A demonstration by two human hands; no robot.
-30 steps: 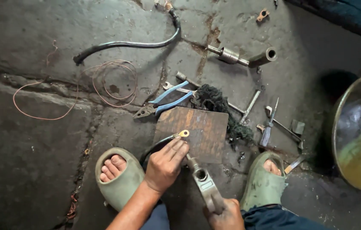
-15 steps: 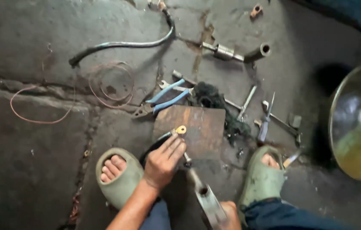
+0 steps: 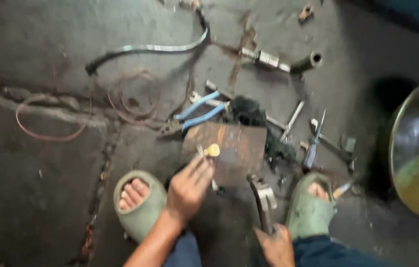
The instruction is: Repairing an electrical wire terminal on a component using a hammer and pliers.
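Far left of the floor (image 3: 31, 198): a loop of copper wire (image 3: 46, 133) is lying by the crack, with a second coil of wire (image 3: 133, 99) just right of it. Above those, a dark hose (image 3: 145, 49) is curving toward the top edge.

Your left foot in a green sandal (image 3: 138, 205) is sitting at the lower left of the rusty plate (image 3: 234, 148). Your left hand (image 3: 187, 188) is resting over the plate's near left corner, fingers closed and pinching a small metal piece with a yellowish tip (image 3: 211, 150); that piece is sitting on the plate, near its left edge.

Blue-handled pliers (image 3: 194, 113) are lying just beyond the plate's far left corner, a clump of black stuff (image 3: 246, 111) at the far edge.

Your right hand (image 3: 276, 244) is gripping the handle of a hammer (image 3: 263, 198) at the bottom edge of view, head hanging just off the plate's near right corner; can't tell if it's touching the plate.

Up top, a pipe fitting (image 3: 281, 60) is lying on the floor. Right of the plate, a screwdriver (image 3: 313, 143) and loose metal bits are scattered. Your right foot's sandal (image 3: 311, 210) is planted below them. Far right edge: a big metal bowl (image 3: 417, 148), well apart from the plate.
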